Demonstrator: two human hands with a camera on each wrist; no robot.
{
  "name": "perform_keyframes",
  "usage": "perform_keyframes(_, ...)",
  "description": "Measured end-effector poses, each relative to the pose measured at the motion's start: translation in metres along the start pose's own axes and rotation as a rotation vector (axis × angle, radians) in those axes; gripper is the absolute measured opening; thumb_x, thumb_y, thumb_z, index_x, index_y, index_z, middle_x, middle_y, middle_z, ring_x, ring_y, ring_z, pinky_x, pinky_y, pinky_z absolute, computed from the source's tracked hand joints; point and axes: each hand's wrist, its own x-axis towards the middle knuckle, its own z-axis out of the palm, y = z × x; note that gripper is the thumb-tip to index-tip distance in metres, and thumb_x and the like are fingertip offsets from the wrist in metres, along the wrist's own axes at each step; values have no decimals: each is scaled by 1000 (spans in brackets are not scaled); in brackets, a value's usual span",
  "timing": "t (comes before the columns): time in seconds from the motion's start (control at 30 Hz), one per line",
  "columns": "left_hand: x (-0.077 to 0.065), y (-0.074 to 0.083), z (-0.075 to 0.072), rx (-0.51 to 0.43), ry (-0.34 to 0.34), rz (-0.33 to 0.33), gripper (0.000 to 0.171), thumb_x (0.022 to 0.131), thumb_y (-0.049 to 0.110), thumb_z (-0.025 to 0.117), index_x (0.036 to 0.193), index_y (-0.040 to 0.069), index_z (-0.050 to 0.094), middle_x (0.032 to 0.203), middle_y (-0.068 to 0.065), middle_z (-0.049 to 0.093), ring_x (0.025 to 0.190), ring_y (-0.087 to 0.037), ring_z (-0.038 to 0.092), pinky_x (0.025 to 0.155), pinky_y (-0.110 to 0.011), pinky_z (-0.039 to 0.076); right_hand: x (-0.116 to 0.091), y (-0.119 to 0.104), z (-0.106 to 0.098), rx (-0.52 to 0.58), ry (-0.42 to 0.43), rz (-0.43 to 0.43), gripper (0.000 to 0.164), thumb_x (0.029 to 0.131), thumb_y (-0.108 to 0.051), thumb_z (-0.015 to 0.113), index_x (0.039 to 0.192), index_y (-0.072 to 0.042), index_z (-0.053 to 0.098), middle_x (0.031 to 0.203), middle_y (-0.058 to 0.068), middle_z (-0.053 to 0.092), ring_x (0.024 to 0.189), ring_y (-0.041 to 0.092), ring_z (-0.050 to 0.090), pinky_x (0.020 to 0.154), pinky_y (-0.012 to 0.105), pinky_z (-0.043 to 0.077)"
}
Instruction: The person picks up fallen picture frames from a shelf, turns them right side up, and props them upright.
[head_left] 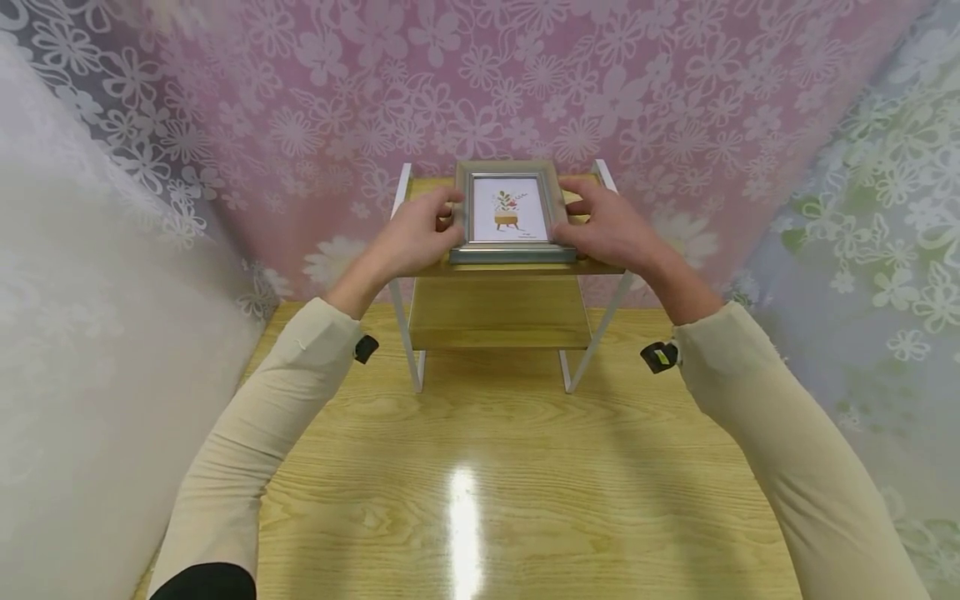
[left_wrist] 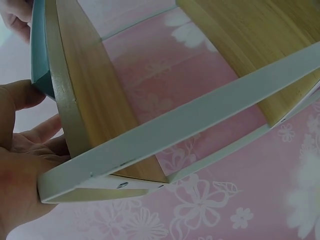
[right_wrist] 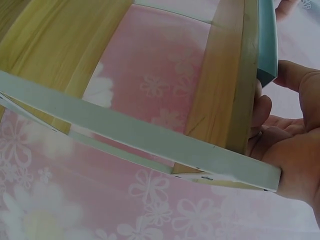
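A silver-grey picture frame (head_left: 508,208) with a potted-plant print lies face up on the top board of a small two-tier shelf (head_left: 495,271). My left hand (head_left: 423,229) holds the frame's left side, its fingers bent. On the opposite side my right hand (head_left: 611,227) grips the frame near its lower right corner. In the left wrist view the left thumb (left_wrist: 25,94) touches the frame's bluish edge (left_wrist: 40,45). The right wrist view shows the right thumb (right_wrist: 295,74) against the same bluish edge (right_wrist: 268,40). Parts of the fingers are hidden by the shelf board.
White metal legs (head_left: 405,333) carry the shelf, with a lower wooden board (head_left: 498,312) beneath. Behind it hangs a pink floral wall covering (head_left: 337,108). Pale floral panels (head_left: 885,250) stand at both sides. The floor (head_left: 375,467) is glossy wood-patterned.
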Motion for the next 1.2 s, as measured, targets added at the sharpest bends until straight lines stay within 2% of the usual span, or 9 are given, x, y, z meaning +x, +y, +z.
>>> perform_keyframes(0.17,-2,-1,0,10,6,16,52,98,17,53,148,6,41,140,-17,55,119,-23,58,96,-38,49,1,2,2,14,-9,-15,78,93,-22,64,159,-15,22,148,21,46,127,35,54,84,43,55)
perform_keyframes(0.33,-3,-3,1,-11,24,36,52,98,17,53,147,7,41,133,-14,60,106,-20,60,87,-36,48,0,6,4,31,21,-44,75,94,-19,63,158,-14,25,143,22,51,114,37,62,78,36,54)
perform_keyframes(0.5,-5,-6,2,-42,53,60,53,97,16,56,148,8,40,135,-16,58,114,-24,60,94,-39,50,-2,9,6,40,71,-80,70,94,-19,62,156,-14,31,145,20,51,115,37,62,86,40,52)
perform_keyframes(0.57,-5,-8,2,-50,69,67,55,97,16,56,149,10,39,139,-16,56,120,-25,58,99,-40,49,-2,10,6,38,96,-94,68,95,-19,63,156,-14,32,147,19,49,114,36,62,86,38,51)
perform_keyframes(0.73,-5,-11,1,-74,102,99,59,97,14,56,151,13,33,143,-16,51,130,-26,53,104,-38,46,-2,11,6,45,138,-130,69,94,-18,66,155,-13,34,148,18,48,100,32,65,73,22,47)
perform_keyframes(0.87,-6,-10,1,-71,105,115,64,97,14,56,154,15,26,147,-16,47,131,-27,52,104,-36,47,-3,12,7,65,165,-168,70,93,-18,68,155,-16,34,150,14,47,96,29,63,73,22,48)
perform_keyframes(1.03,-8,-11,2,-74,119,122,72,97,15,57,156,20,18,155,-16,37,127,-30,55,100,-37,50,-5,13,7,114,172,-221,72,93,-15,68,155,-18,31,152,10,45,103,27,61,84,29,53)
perform_keyframes(1.2,-9,-12,3,-117,126,153,74,96,15,61,157,20,19,158,-12,32,123,-27,55,96,-34,51,-7,16,7,188,173,-256,75,92,-12,68,156,-19,29,155,8,42,110,29,60,87,28,53)
